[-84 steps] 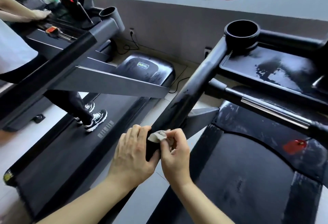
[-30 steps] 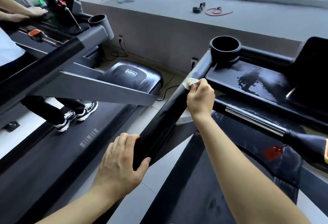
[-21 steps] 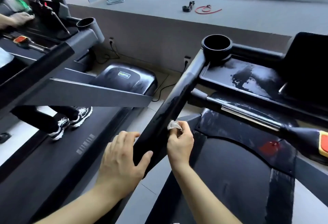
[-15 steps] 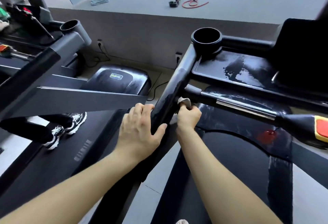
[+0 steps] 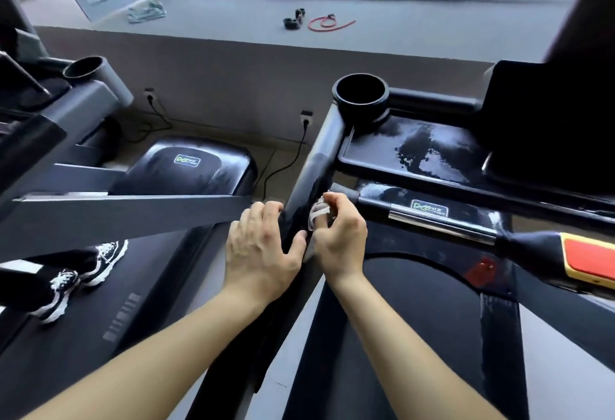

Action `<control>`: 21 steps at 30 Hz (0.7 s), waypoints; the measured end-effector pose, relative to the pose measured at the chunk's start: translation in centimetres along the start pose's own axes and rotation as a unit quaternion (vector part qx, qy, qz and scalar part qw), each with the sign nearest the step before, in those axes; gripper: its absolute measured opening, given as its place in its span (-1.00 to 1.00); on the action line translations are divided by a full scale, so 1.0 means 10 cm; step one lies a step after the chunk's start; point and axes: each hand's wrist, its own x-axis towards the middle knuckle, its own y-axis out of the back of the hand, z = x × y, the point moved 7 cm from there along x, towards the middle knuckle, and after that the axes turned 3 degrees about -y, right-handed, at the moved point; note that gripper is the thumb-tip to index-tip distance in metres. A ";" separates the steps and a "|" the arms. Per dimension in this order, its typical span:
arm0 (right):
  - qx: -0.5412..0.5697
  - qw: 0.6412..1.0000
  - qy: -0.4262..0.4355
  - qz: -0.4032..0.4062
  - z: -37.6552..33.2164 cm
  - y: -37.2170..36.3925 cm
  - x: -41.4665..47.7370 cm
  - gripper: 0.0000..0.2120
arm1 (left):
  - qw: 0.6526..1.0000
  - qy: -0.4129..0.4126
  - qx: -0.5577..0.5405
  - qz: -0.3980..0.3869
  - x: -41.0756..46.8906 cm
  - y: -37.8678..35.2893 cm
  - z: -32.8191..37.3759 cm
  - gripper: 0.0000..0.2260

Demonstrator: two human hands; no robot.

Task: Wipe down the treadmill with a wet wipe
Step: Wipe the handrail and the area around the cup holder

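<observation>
The black treadmill fills the right half of the head view, its left handrail sloping down from a cup holder toward me. My left hand grips the handrail from the left, thumb wrapped over its inner side. My right hand pinches a crumpled white wet wipe against the rail's inner face, just below the joint with the crossbar. The console tray shows damp streaks. The wipe is mostly hidden under my fingers.
A second treadmill stands on the left, with a person's black-and-white sneakers on its belt. Power cords run to wall sockets. A red cord and a cloth lie on the window ledge. A red stop pad sits at right.
My right hand ran the wipe down the handrail from the cup holder, then back up to the crossbar joint. My left hand slid up the rail beside it.
</observation>
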 end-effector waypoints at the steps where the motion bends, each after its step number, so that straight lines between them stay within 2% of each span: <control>1: -0.024 0.999 0.037 0.011 -0.08 0.02 0.12 -0.84 | 1.000 -0.001 -0.002 -0.004 0.01 -0.01 -0.01 -0.57; 3: -0.087 0.992 0.093 0.018 -0.25 -0.02 0.35 -0.87 | 1.000 -0.002 -0.009 -0.006 0.02 -0.02 -0.02 -0.59; 4: -0.102 0.990 0.092 0.013 -0.29 -0.06 0.49 -0.88 | 1.000 -0.002 -0.011 -0.006 0.02 -0.02 -0.02 -0.59; 7: -0.085 0.996 0.016 -0.004 -0.25 -0.16 0.76 -0.91 | 1.000 0.000 -0.019 -0.009 0.03 -0.04 -0.03 -0.57; 10: -0.067 0.997 0.022 -0.022 -0.32 -0.20 0.40 -0.93 | 1.000 -0.002 -0.029 -0.002 0.01 -0.02 -0.03 -0.63; 12: -0.041 0.996 0.041 -0.065 -0.35 -0.18 0.05 -0.93 | 0.999 -0.003 -0.044 0.007 0.00 -0.01 -0.03 -0.69; 15: -0.037 0.992 0.071 -0.101 -0.33 -0.12 0.06 -0.95 | 0.998 -0.007 -0.054 0.009 0.01 0.01 -0.01 -0.66; 18: -0.082 0.990 0.081 -0.077 -0.28 -0.15 0.61 -0.94 | 0.999 -0.008 -0.048 0.004 0.01 0.01 -0.01 -0.61; 21: -0.119 0.992 0.020 -0.044 -0.09 -0.11 1.13 -0.91 | 0.999 -0.007 -0.046 0.000 0.02 0.01 -0.02 -0.59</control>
